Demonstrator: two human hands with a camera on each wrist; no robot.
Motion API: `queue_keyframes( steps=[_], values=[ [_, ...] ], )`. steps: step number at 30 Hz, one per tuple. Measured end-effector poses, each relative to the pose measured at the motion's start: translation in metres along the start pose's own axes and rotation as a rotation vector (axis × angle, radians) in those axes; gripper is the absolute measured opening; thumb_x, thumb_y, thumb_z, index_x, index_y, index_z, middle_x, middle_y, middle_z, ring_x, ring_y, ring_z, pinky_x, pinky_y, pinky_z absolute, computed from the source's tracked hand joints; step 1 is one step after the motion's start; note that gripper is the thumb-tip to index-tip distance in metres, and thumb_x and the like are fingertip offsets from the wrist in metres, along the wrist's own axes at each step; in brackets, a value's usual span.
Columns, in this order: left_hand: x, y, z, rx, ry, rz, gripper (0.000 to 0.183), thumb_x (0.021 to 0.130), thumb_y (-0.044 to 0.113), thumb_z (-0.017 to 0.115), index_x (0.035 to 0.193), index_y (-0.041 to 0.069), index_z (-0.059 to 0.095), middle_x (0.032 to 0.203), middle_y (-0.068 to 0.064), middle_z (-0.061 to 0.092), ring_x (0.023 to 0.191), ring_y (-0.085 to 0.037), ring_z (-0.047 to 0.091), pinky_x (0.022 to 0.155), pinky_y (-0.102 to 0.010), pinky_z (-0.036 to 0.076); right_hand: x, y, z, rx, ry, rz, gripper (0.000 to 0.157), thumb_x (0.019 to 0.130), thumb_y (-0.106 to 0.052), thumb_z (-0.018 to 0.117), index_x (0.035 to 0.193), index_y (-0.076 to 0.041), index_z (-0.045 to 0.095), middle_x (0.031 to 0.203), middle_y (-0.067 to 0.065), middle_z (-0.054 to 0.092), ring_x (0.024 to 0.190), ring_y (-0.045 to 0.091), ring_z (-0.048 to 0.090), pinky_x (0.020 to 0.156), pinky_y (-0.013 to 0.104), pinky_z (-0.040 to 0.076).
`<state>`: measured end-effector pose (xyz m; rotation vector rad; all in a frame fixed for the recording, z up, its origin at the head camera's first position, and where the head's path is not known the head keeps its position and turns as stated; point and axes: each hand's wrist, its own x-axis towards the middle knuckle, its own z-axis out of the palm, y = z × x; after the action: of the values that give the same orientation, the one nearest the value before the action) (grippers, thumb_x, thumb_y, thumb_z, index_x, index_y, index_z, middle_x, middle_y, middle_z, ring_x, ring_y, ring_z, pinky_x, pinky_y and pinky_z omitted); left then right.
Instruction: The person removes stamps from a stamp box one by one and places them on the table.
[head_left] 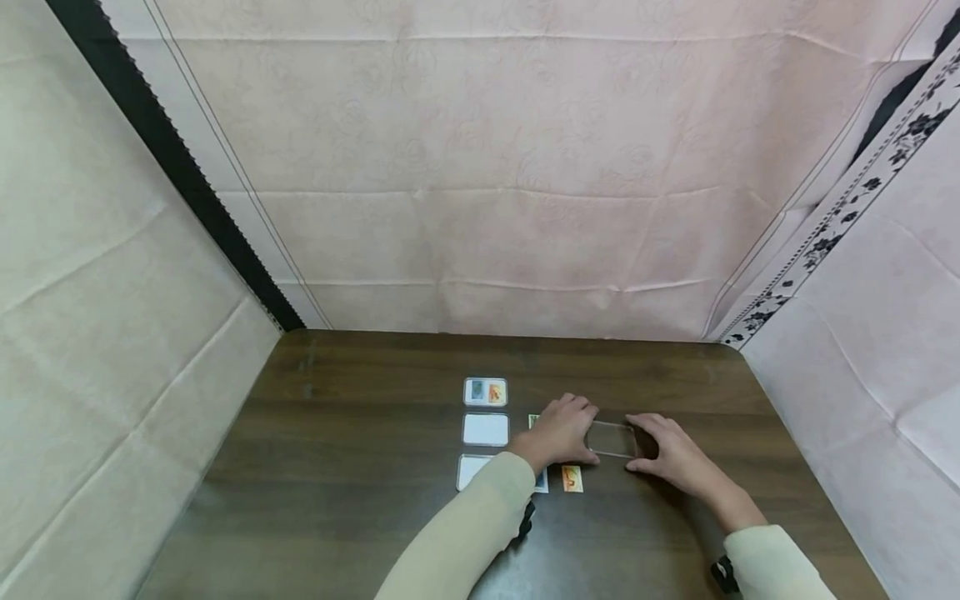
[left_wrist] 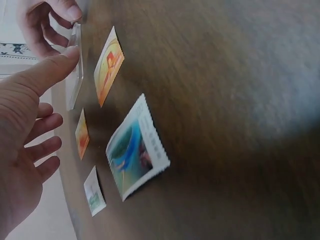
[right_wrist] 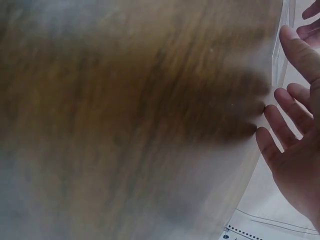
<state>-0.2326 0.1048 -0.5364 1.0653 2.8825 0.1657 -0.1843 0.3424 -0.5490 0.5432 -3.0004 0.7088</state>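
A clear, flat rectangular plastic case (head_left: 611,439) spans the gap between both hands, close over the table. At its left end, my left hand (head_left: 562,429) holds it, with the thumb (left_wrist: 65,62) on its edge and the other fingers spread loosely. On the opposite end, my right hand (head_left: 671,454) grips it between thumb and fingers; in the right wrist view the thumb (right_wrist: 295,45) lies along the case's edge. Below the left hand lie an orange stamp (head_left: 572,479) and a blue stamp (left_wrist: 137,155). Another small orange stamp (left_wrist: 82,135) and a greenish stamp (left_wrist: 95,192) lie beyond them.
Left of the hands, a column of flat cases stands on the brown table (head_left: 337,467): one with two stamps inside (head_left: 485,392), a white one (head_left: 486,429) and another white one (head_left: 471,469) partly behind the left sleeve. Pale cloth walls (head_left: 480,208) enclose the table.
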Motion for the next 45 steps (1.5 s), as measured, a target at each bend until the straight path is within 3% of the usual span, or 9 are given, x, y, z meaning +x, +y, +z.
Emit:
queue_keyframes(
  steps=[8,19,29,45],
  values=[
    [0.0004,0.0049,-0.0021,0.016,-0.032,-0.018,0.075,0.083,0.062,0.078,0.143,0.02,0.061,0.142,0.007,0.058,0.129,-0.013,0.052,0.111,-0.032,0.043,0.0063,0.0,0.0015,-0.066,-0.038,-0.019,0.069,0.082,-0.028,0.088,0.139,-0.002,0.06,0.133,0.017,0.062,0.122,0.042,0.055,0.099,0.06,0.047],
    [0.0028,0.006,0.0016,0.053,-0.036,0.006,0.06,0.091,0.059,0.072,0.138,0.022,0.066,0.138,0.006,0.056,0.123,-0.013,0.05,0.106,-0.033,0.045,0.0082,-0.0049,0.0017,-0.083,-0.028,-0.029,0.058,0.084,-0.026,0.086,0.134,-0.003,0.066,0.126,0.012,0.061,0.118,0.036,0.057,0.095,0.056,0.049],
    [0.0036,0.0072,0.0054,0.003,-0.021,-0.024,0.055,0.089,0.057,0.075,0.132,0.022,0.068,0.132,0.007,0.056,0.118,-0.012,0.049,0.104,-0.032,0.045,0.0084,-0.0047,0.0013,-0.056,-0.028,-0.031,0.052,0.083,-0.024,0.087,0.128,-0.005,0.068,0.122,0.01,0.062,0.115,0.034,0.058,0.096,0.055,0.049],
    [0.003,0.0064,0.0057,-0.005,0.006,-0.013,0.052,0.088,0.057,0.076,0.125,0.021,0.07,0.128,0.006,0.057,0.115,-0.012,0.049,0.102,-0.031,0.045,0.0084,-0.0051,0.0008,-0.032,-0.029,-0.017,0.053,0.083,-0.023,0.088,0.127,-0.005,0.067,0.122,0.011,0.063,0.115,0.034,0.059,0.095,0.055,0.05]
  ],
)
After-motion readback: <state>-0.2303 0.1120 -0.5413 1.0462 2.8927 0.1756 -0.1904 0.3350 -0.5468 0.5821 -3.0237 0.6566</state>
